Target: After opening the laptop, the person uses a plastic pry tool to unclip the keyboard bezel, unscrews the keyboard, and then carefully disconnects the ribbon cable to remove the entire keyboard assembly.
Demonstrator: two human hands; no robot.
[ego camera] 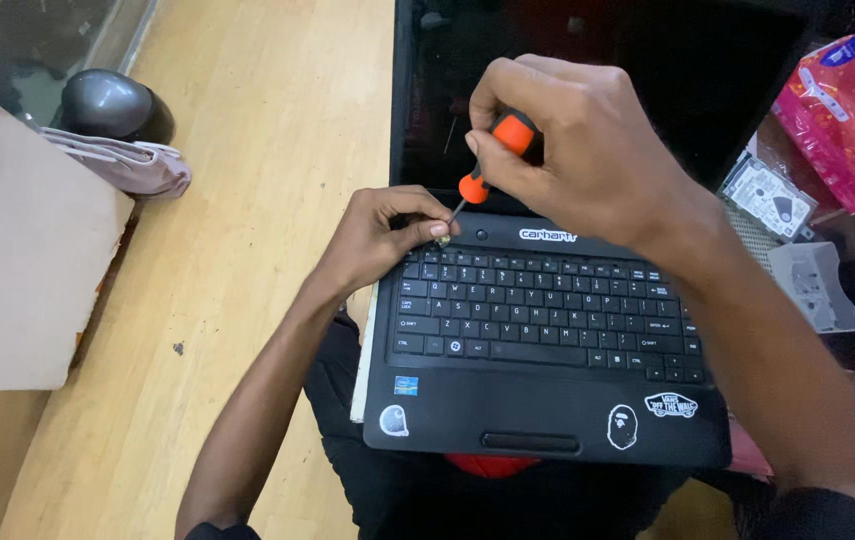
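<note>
A black laptop [548, 410] with stickers lies open on my lap, its dark screen [588, 90] leaning away. My right hand [588, 150] grips an orange and black screwdriver [493, 155], tip angled down to the laptop's top left corner above the keyboard [548, 310]. My left hand [383, 235] pinches a small metal piece [442, 240], apparently a screw, right at the screwdriver's tip.
A wooden floor [248, 200] stretches to the left, with a beige box [18, 250], a pink cloth [138, 165] and a dark rounded object [113, 105] on it. On the right lie a pink plastic packet [848, 110], a hard drive [768, 195] and a grey bracket [818, 285].
</note>
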